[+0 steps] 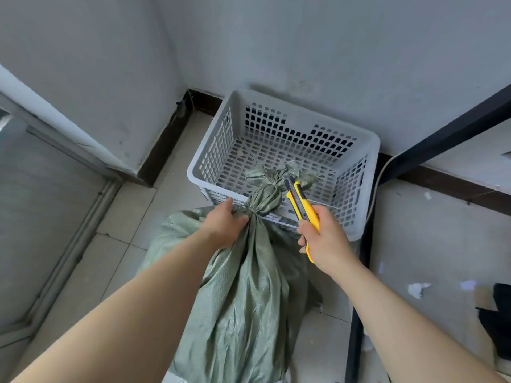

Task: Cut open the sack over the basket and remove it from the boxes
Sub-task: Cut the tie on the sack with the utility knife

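A green woven sack (243, 294) stands on the floor, its tied neck leaning over the near rim of a grey perforated plastic basket (370, 167). My left hand (224, 225) grips the sack just below the knot. My right hand (323, 239) holds a yellow utility knife (300, 203), with the blade end close to the right side of the tied top (272, 186). The sack hides whatever is inside it. The basket holds only small scraps.
The basket sits in a corner against grey walls with a dark skirting board (163, 145). A dark metal frame (359, 286) with a pale shelf panel (431, 258) stands right of the sack. A sliding door track (74, 244) runs along the left.
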Motion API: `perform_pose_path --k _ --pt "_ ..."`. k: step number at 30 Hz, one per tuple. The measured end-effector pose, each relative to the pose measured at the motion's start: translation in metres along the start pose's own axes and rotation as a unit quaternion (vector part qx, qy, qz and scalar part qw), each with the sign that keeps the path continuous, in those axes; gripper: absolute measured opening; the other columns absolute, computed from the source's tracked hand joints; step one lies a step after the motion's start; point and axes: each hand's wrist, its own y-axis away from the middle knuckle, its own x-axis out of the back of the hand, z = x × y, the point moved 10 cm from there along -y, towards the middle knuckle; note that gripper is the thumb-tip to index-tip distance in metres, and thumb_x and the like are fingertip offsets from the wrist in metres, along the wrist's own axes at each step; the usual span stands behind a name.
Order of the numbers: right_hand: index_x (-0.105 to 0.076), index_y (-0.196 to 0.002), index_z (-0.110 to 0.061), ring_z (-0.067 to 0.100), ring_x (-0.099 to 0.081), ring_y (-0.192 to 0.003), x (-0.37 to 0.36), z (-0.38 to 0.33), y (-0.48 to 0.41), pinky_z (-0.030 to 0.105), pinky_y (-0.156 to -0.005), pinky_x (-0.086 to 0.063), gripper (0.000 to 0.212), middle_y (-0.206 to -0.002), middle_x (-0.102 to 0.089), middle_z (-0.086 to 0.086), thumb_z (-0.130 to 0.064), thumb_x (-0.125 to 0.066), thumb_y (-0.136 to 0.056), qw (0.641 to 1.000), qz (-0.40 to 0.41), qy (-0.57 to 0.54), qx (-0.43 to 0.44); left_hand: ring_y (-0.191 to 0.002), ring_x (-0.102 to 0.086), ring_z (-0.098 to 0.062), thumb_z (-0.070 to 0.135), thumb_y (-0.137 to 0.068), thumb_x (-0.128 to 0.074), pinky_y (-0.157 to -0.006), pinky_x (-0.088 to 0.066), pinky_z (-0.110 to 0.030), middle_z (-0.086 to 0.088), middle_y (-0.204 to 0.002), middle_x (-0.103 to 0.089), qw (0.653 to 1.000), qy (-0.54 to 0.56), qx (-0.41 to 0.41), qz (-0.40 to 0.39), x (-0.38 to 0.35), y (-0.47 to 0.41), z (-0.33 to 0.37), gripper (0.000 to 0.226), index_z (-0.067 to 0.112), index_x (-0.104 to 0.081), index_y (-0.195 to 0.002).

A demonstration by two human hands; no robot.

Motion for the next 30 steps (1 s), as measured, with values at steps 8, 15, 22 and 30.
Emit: perform_pose_path --k 8,15,22,30 --pt "-0.055 -0.086 -0.024 0.021 -0.057 -0.053 0.001 0.007 -0.007 0.046 -0.052 -0.057 0.018 -0.073 -0.065 0.008 -0.042 -0.056 -0.09 0.999 0.032 0.03 0.005 -0.094 -0.061 -0.028 0.045 -0.086 -0.063 -0.079 -0.046 -0.03 -0.009 -0.097 -0.066 0.999 0.024 0.035 -0.018 -0.031 -0.019 -0.024 0.04 0.009 -0.061 -0.103" --pt "-0.057 -0.075 -0.023 0.027 -0.061 -0.058 0.014 -0.01 0.003 0.053 -0.061 -0.055 0.042 -0.064 -0.063 0.005 -0.062 -0.045 -0.084 0.998 0.04 0.048 0.012 -0.081 -0.063 -0.018 0.03 -0.091 -0.06 -0.081 -0.049 -0.026 -0.001 -0.093 -0.071 0.956 0.289 0.027 0.043 -0.018 0.002 -0.035 0.024 0.017 -0.063 -0.112" --pt "-0.058 -0.073 -0.02 0.022 -0.058 -0.053 0.021 -0.027 0.019 0.05 -0.055 -0.055 0.032 -0.064 -0.062 0.002 -0.045 -0.052 -0.091 0.998 0.02 0.047 0.034 -0.101 -0.063 -0.027 0.039 -0.087 -0.055 -0.099 -0.048 -0.045 -0.008 -0.11 -0.066 0.94 0.333 0.071 0.027 -0.004 0.024 -0.041 0.039 0.015 -0.053 -0.118" --pt "-0.059 -0.092 -0.04 0.012 -0.069 -0.073 0.013 -0.04 0.032 0.041 -0.076 -0.055 0.013 -0.077 -0.067 -0.006 -0.042 -0.047 -0.095 0.991 -0.031 0.093 0.086 -0.099 -0.059 -0.026 0.034 -0.098 -0.037 -0.098 -0.044 -0.036 -0.005 -0.096 -0.063 0.94 0.328 0.082 0.043 0.013 0.039 -0.044 0.033 0.014 -0.064 -0.093"
